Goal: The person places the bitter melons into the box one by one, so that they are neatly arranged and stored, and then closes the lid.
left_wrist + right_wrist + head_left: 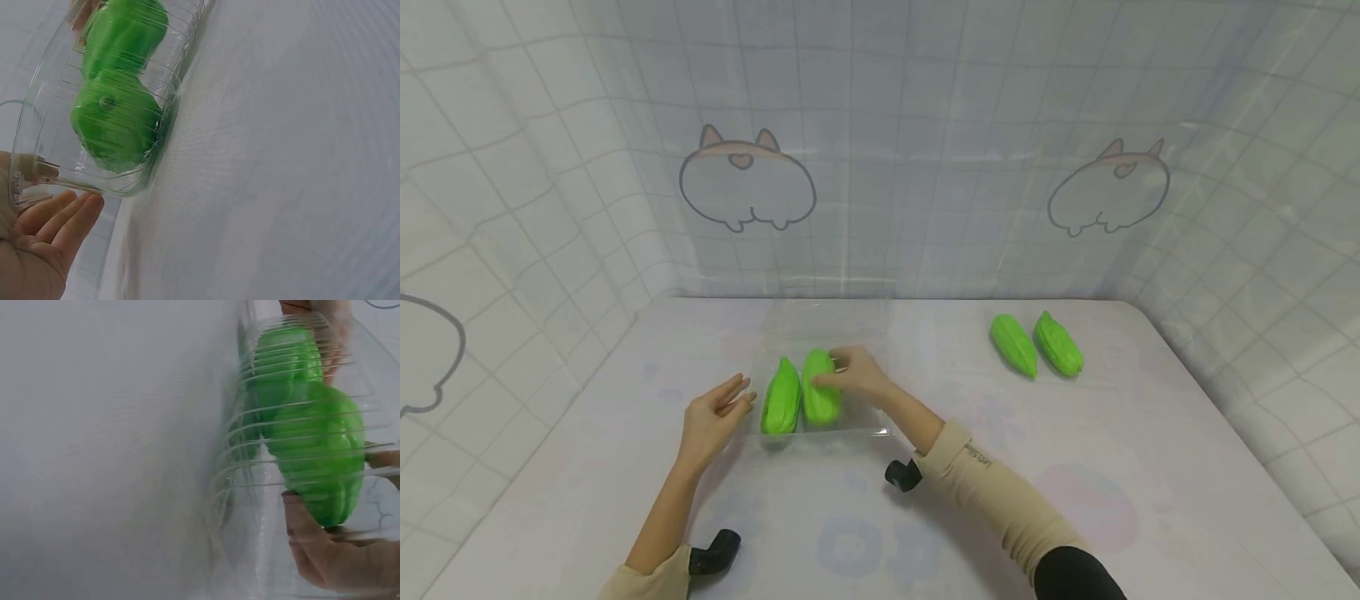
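A clear plastic box [868, 421] with its lid folded back lies on the table. Inside it, a green ridged gourd [781, 398] sits on the left, its exact kind unclear. Beside it is a second green gourd [821, 400]; my right hand [859, 375] grips this one from its right side, thumb and fingers spread around it. My left hand [709, 425] is at the box's left side. In the left wrist view, its fingers [78, 219] touch the outside of the wall, while the thumb shows through the plastic, so it seems to pinch the rim.
Another two green gourds, a left one [1013, 345] and a right one [1058, 343], lie side by side at the back right of the white table [970, 517]. A tile-patterned curtain [925, 167] stands behind and along both sides. Black wrist-camera mounts [715, 552] stick out from both sleeves.
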Motion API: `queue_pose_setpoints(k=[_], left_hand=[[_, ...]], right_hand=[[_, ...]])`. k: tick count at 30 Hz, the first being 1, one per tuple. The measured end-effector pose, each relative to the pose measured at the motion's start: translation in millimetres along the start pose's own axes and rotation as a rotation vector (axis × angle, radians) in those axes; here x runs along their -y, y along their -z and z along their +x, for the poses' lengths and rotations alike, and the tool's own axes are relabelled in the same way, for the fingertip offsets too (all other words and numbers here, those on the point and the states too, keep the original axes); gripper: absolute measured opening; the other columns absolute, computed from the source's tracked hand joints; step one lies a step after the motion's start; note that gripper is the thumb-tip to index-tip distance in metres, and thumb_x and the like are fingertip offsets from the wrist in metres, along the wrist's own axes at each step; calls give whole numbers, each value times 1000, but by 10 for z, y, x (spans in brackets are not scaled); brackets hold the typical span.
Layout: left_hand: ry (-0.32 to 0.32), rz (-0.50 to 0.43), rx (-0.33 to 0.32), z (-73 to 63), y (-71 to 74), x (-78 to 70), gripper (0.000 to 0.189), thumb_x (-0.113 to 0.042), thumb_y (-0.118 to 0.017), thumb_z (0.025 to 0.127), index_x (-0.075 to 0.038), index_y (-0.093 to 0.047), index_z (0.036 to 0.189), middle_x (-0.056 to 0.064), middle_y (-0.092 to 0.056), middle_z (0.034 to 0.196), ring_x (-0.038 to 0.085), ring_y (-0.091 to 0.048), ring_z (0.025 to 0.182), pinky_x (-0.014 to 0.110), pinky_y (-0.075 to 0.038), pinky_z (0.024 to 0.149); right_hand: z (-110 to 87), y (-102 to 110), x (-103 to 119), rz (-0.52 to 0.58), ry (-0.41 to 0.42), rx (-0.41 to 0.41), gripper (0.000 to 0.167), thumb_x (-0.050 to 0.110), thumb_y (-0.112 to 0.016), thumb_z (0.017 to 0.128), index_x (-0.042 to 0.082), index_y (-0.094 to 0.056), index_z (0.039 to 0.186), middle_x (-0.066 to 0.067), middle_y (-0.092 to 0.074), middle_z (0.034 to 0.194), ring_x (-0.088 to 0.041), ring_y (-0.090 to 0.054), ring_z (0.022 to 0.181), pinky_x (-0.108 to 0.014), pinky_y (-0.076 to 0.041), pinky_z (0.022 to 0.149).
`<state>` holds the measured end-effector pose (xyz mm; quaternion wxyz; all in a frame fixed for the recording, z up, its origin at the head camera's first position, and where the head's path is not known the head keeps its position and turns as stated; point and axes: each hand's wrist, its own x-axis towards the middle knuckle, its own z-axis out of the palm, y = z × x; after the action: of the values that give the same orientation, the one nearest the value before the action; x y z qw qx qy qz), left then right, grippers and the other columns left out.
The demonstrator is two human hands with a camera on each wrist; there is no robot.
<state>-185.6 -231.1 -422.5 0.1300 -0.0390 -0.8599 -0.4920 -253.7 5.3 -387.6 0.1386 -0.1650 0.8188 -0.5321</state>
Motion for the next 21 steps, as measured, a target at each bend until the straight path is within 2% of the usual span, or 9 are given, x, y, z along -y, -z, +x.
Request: queue_pose_setpoints(k=[6, 18, 21], left_hand=[[0, -11, 9, 14, 5, -2, 45, -6, -56, 92, 12, -45, 132, 25, -56, 123, 39, -60, 102, 4, -47, 71], [-3, -17, 10, 21, 2, -2, 45, -6, -57, 92, 12, -45, 132, 24, -57, 123, 33, -62, 100, 5, -48, 72], [5, -23, 16, 19, 5, -7, 45, -7, -56, 92, 11, -45, 132, 24, -56, 124, 24, -64, 99, 6, -48, 72]], right_hand=[[8, -38, -41, -59, -1, 63, 67, 24, -72, 83, -8, -43, 135, -21, -51, 133, -35, -54, 117, -39, -47, 97], [31, -101, -98, -247, -11, 92, 71, 39, -67, 86, -4, -42, 137, -18, -49, 137, -30, -49, 123, -41, -43, 102], [36, -109, -95, -281, -14, 89, 71, 40, -65, 87, -4, -42, 137, -18, -50, 136, -30, -49, 123, -41, -42, 102]])
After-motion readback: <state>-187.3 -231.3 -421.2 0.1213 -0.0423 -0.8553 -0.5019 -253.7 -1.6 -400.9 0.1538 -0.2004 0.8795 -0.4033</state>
